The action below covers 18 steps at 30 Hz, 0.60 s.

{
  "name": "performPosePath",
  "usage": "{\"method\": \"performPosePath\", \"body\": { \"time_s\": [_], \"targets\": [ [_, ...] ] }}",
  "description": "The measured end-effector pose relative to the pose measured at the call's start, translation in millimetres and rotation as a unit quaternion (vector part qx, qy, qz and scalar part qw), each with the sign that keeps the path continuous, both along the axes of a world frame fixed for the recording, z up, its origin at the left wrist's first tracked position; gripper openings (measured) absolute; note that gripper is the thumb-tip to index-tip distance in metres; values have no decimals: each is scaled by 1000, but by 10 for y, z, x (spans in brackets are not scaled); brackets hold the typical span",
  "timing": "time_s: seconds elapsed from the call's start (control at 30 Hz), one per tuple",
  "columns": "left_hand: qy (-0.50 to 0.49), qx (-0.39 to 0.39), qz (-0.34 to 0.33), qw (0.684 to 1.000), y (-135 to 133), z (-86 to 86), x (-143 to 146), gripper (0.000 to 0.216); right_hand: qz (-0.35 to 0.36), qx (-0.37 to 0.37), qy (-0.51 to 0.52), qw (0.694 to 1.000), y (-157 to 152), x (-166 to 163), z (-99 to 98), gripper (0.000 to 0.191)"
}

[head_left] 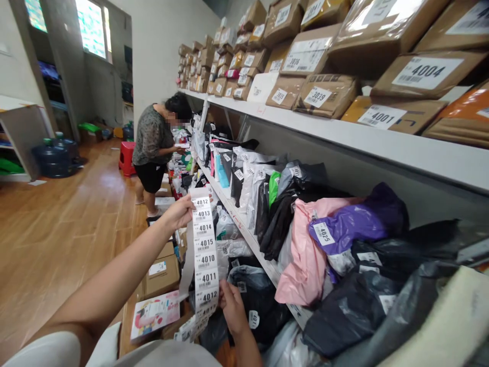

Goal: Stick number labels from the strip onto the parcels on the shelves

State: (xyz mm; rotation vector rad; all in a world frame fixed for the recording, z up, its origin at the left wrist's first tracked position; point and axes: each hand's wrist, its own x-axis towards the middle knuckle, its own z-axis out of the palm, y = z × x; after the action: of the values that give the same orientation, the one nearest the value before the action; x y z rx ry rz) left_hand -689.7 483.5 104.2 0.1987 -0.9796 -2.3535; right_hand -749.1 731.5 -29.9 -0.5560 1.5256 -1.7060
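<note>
My left hand [179,211] is raised and closed on the top end of a long white strip of numbered barcode labels [204,244]. The strip hangs down, and my right hand [231,306] pinches it near the bottom, where the rest of it curls toward the floor. To the right of the strip is a shelf [244,232] packed with plastic mailer bags, among them a pink bag [305,244] and a purple bag [349,227] carrying a number sticker.
The upper shelf [344,132] carries several numbered cardboard boxes. Cardboard boxes [162,275] and parcels lie on the floor beside the shelf. Another person [155,148] stands farther along the shelf, bent over parcels. A red stool [127,158] and blue water jugs [55,158] stand on the wooden floor.
</note>
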Motion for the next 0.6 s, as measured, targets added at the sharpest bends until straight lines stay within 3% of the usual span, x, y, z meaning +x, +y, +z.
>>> {"method": "performPosePath", "body": {
  "time_s": [0.07, 0.2, 0.3, 0.4, 0.47, 0.53, 0.6],
  "targets": [
    [-15, 14, 34, 999, -104, 22, -26, 76, 19, -6, -23, 1000, -15, -7, 39, 55],
    [-25, 71, 107, 991, -335, 6, -106, 77, 127, -51, -5, 991, -89, -9, 248, 37],
    [-60, 132, 140, 980, -492, -62, -157, 73, 126, -61, -8, 990, -182, -23, 389, 26],
    [-102, 160, 128, 973, -498, -199, -152, 53, 96, -75, -43, 992, -322, -68, 493, 24],
    [-132, 167, 87, 973, -354, -337, -101, 32, 65, -100, -81, 990, -448, -131, 559, 27],
    [-168, 164, -11, 972, -96, -496, -12, 33, 25, -129, -110, 985, -592, -228, 623, 29],
    [-185, 120, -220, 950, 222, -649, 96, 57, -11, -152, -121, 981, -733, -351, 672, 28]
  ]
}}
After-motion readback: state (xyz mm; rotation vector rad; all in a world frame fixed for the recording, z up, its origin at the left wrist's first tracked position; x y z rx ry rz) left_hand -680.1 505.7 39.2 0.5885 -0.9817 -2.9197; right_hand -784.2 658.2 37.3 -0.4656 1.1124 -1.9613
